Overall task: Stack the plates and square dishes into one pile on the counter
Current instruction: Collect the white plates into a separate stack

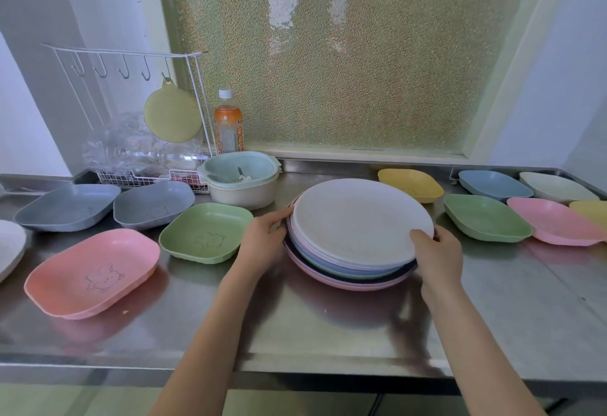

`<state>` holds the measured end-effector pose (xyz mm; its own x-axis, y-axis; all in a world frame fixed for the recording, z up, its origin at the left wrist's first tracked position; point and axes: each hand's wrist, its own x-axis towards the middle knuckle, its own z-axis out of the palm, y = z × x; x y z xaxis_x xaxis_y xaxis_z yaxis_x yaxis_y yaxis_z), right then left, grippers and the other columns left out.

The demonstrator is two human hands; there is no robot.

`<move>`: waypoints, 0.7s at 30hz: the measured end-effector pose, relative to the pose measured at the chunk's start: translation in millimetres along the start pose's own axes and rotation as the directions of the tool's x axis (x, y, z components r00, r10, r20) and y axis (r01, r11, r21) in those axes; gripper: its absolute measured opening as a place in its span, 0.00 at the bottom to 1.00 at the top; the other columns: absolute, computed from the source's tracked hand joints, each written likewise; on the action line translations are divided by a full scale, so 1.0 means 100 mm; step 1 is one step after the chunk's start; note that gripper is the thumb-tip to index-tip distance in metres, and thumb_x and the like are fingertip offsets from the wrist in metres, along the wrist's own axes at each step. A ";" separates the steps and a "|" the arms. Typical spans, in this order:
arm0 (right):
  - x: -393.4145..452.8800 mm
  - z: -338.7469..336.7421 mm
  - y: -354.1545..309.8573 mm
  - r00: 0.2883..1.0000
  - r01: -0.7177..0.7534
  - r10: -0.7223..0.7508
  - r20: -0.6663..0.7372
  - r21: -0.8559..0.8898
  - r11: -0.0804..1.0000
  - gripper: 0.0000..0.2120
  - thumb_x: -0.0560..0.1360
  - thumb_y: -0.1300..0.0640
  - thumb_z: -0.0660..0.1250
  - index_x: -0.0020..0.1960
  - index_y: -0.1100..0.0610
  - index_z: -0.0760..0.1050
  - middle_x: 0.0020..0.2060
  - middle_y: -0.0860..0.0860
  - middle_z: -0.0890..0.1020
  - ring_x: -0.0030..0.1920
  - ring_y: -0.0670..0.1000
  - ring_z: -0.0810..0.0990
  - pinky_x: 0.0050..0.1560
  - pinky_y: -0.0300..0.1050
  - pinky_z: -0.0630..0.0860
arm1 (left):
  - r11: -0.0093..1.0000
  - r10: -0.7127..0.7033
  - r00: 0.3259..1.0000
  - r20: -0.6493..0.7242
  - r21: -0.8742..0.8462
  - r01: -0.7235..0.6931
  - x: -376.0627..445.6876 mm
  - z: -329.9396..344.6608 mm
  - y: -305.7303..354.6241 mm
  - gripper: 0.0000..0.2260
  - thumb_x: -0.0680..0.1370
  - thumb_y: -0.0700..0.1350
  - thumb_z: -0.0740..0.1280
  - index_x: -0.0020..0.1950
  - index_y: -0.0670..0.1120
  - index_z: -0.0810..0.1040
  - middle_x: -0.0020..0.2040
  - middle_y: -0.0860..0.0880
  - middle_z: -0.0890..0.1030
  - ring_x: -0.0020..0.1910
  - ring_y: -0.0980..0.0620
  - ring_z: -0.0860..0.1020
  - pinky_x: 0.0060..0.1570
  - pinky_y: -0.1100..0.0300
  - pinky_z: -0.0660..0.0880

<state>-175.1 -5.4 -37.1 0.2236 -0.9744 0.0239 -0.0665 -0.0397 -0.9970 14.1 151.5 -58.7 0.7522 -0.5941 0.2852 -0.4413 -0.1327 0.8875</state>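
Observation:
A pile of round plates (358,222), white on top with green, lilac, dark and pink ones below, rests on the steel counter (295,327) in the middle. My left hand (262,241) grips the pile's left rim and my right hand (438,254) grips its right front rim. Square dishes lie around it: pink (93,272), green (207,233) and two grey-blue ones (67,207) (154,203) on the left; yellow (410,184), green (486,217), pink (555,220), blue (494,184) and cream (558,187) on the right.
Behind the left dishes stand a colander in a bowl (241,179), an orange drink bottle (228,123) and a wire rack (131,113) with hooks and a plastic jug. A white plate edge (10,248) shows far left. The counter's front edge runs near my forearms.

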 end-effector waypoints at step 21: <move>0.18 -0.49 -0.19 0.964 -0.039 0.132 -0.232 0.367 0.929 0.11 0.76 0.66 0.63 0.57 0.64 0.77 0.49 0.54 0.79 0.44 0.53 0.78 0.42 0.41 0.73 | 0.913 0.261 0.965 0.030 0.317 -0.257 -0.07 0.52 0.77 0.17 0.76 0.36 0.57 0.61 0.44 0.78 0.57 0.42 0.80 0.64 0.45 0.73 0.66 0.55 0.64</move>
<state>-217.2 -33.1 -13.9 -0.0194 -0.9956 -0.0914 0.2865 0.0821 -0.9546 -51.1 104.1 -11.3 0.5960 -0.6319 0.4955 -0.7509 -0.2199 0.6227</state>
